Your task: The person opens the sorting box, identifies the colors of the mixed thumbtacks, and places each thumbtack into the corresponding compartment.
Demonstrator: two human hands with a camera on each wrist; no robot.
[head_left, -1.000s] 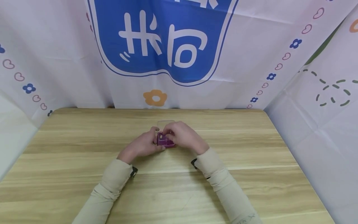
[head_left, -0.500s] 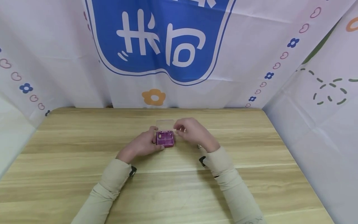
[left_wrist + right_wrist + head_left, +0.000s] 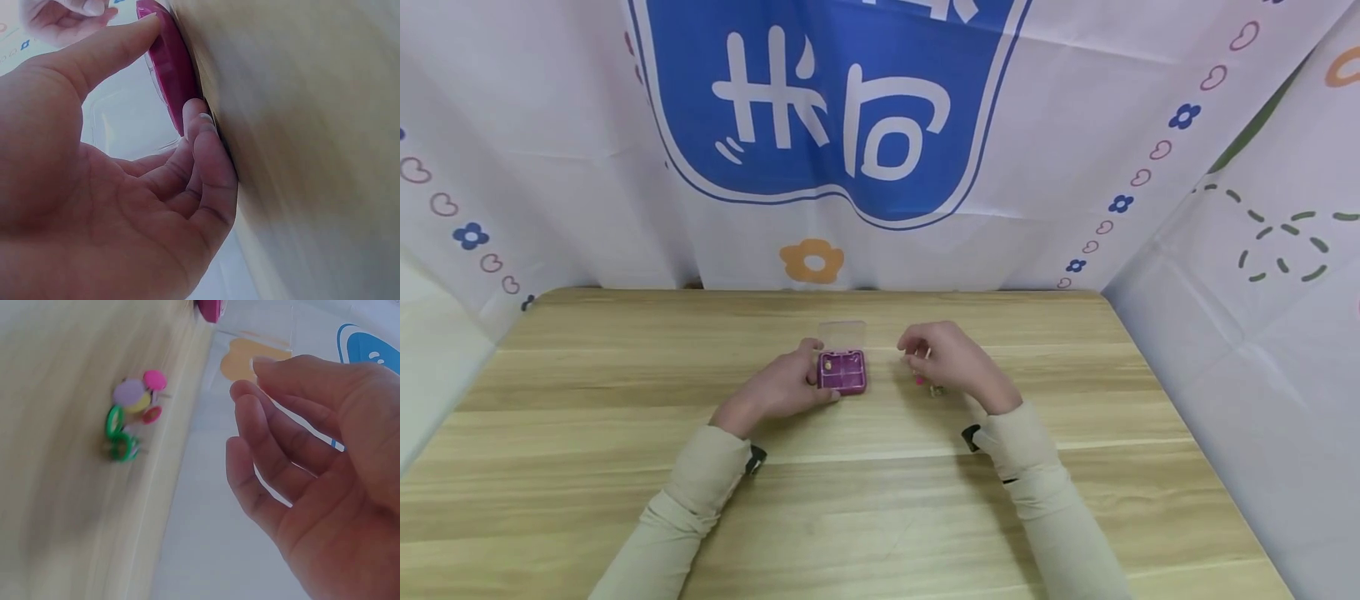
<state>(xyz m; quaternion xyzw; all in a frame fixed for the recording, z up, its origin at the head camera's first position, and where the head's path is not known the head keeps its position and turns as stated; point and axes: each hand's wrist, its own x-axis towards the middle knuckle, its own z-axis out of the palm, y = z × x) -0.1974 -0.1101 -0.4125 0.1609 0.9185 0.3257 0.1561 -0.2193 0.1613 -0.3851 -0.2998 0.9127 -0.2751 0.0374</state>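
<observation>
A small purple compartment box [image 3: 842, 372] lies on the table with its clear lid [image 3: 842, 334] folded back. One small gold-coloured piece [image 3: 828, 365] sits in its back left compartment. My left hand [image 3: 778, 385] holds the box from the left, thumb along its front edge and fingers at the far side; the left wrist view shows the box's side [image 3: 175, 69] between them. To the right, my right hand [image 3: 951, 362] hovers with loosely bent fingers and nothing between the fingertips. Below it lies a little heap of thumbtacks [image 3: 129, 394], with pink, lilac, yellow, red and green round heads.
The wood-grain table [image 3: 865, 500] runs up to a printed white cloth [image 3: 1000, 208] hanging behind it. Cloth also hangs at the right side. Dark wrist straps show at both sleeves.
My right hand has left the box and moved right, over the thumbtacks, uncovering the compartments. The left hand stays on the box.
</observation>
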